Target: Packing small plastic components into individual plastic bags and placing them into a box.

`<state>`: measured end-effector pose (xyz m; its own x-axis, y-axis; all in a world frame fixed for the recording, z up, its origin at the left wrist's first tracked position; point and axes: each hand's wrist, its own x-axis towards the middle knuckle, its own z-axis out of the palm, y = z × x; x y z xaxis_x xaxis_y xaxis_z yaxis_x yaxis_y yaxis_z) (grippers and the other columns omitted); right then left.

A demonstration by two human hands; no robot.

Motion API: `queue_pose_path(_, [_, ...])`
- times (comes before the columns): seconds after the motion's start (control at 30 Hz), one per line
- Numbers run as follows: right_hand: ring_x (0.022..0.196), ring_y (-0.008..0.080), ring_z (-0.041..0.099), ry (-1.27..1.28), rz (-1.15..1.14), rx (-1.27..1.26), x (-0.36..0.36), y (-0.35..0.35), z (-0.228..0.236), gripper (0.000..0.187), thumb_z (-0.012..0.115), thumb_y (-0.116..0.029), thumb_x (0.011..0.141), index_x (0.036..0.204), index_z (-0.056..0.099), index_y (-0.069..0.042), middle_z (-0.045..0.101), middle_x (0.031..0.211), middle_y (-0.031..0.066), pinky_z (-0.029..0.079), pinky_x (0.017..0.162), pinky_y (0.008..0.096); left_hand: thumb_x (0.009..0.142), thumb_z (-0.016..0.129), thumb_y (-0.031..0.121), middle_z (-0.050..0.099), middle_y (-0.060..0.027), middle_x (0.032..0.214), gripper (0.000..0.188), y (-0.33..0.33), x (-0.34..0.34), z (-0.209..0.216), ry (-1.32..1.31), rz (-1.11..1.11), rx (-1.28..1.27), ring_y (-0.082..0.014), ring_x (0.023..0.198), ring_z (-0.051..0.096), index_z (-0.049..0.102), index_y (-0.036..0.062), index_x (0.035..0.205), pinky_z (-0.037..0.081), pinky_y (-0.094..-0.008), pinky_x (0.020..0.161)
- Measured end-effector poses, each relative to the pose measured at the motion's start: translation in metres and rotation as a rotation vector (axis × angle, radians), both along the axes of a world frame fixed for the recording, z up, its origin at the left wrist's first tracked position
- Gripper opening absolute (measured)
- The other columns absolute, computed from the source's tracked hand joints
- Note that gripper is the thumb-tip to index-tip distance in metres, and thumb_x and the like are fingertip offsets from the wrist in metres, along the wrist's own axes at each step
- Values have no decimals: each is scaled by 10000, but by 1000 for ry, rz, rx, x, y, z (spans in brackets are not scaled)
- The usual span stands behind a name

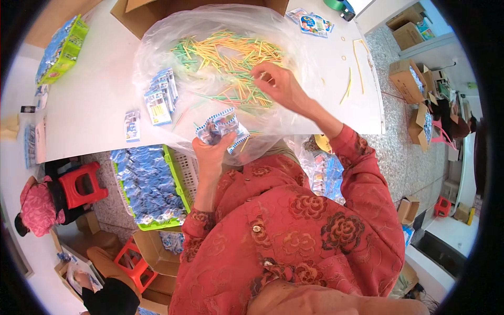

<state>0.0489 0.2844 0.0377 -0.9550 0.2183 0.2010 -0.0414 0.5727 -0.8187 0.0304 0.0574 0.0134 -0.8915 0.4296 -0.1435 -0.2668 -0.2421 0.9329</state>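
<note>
Reaching into the clear bag on the white bench, my right hand hovers over a heap of thin sticks — yellow, green and orange ones. Its fingers are curled together at the tips, pinching at the sticks; whether one is actually caught between them I cannot tell. My left hand is lower, at the bag's near edge, closed around a small bundle of blue-and-white packets, thumb over the front and the bundle standing above the fist.

Inside the bag, to the left of the sticks, lies another stack of the same packets, fanned out on edge. One single packet lies flat on the bench just left of the bag. A few loose yellow sticks lie on the bench to the right, well apart from the heap, and more printed packets sit near the far edge beside a roll of green tape. A cardboard box stands behind the bag.

Below the bench on my left, a green crate is full of blue packets. Past it is a red stool and a person in a pink hat, sitting low. My sleeves are red with a flower pattern. Open cardboard boxes stand on the speckled floor on my right.
</note>
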Motion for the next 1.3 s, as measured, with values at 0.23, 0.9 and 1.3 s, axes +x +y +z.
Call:
queue_pose_path(0.23, [794, 298, 589, -303, -70, 963, 49, 90, -63, 160, 516, -68, 779, 939, 520, -68, 589, 854, 129, 477, 694, 399, 704, 695, -30, 627, -51, 890, 300, -4, -4, 0, -10, 5, 10, -106, 771, 589, 592, -25, 986, 487, -249, 720])
queue_pose_path(0.9, [864, 265, 578, -43, 358, 982, -54, 81, -66, 162, 491, -22, 772, 931, 520, -23, 533, 967, 101, 498, 662, 362, 706, 680, -45, 623, -68, 904, 325, -2, 4, 9, 19, -14, 4, -123, 803, 591, 579, -35, 1015, 486, -269, 741])
queue_pose_path(1.3, [875, 227, 544, -38, 524, 1187, -60, 75, -70, 221, 541, -217, 804, 889, 481, -22, 495, 905, 89, 490, 685, 323, 709, 673, -44, 628, -73, 889, 304, -2, 2, 3, -20, -26, 33, -125, 783, 597, 582, -46, 999, 493, -271, 724])
